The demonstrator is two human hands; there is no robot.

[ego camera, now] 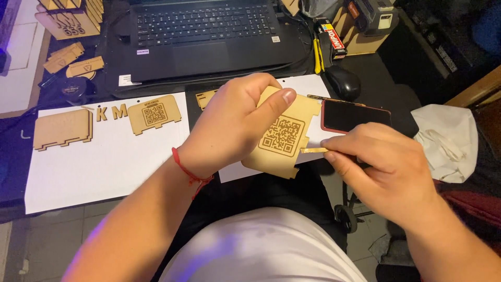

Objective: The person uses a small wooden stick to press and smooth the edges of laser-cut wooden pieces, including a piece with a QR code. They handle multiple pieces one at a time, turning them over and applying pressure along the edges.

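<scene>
- Lap and white shirt [261,250] fill the bottom of the view, nearest the camera; both forearms reach out above them.
- Left hand [229,130]: grip pressed together on a thin wooden panel [279,143], thumb lying over the panel's top edge. A red cord bracelet [189,175] sits on this wrist.
- Panel location: held in the air, tilted, over the near edge of the surface [407,99] and a white sheet [104,162]. Its upward face carries an engraved square code pattern.
- Right hand [381,167]: fingertips pinch a small wooden strip [314,150], which touches the panel's right edge at a notch.
- Progress, judged from the layout: the strip appears to be at the fitting or removal stage; which of the two cannot be told. Assembly looks partial at most.
- Loose parts on the sheet: a plain notched panel [62,129], two cut letters [110,112] and a second engraved panel [155,114], all lying flat and apart. Another piece [207,98] shows behind the left hand.
- Containers: none is clearly visible. A white bag-like bundle [449,141] lies to the right; contents cannot be told.
- Other items: phone [355,115] just beyond the right hand, mouse [343,82], laptop [209,36].
</scene>
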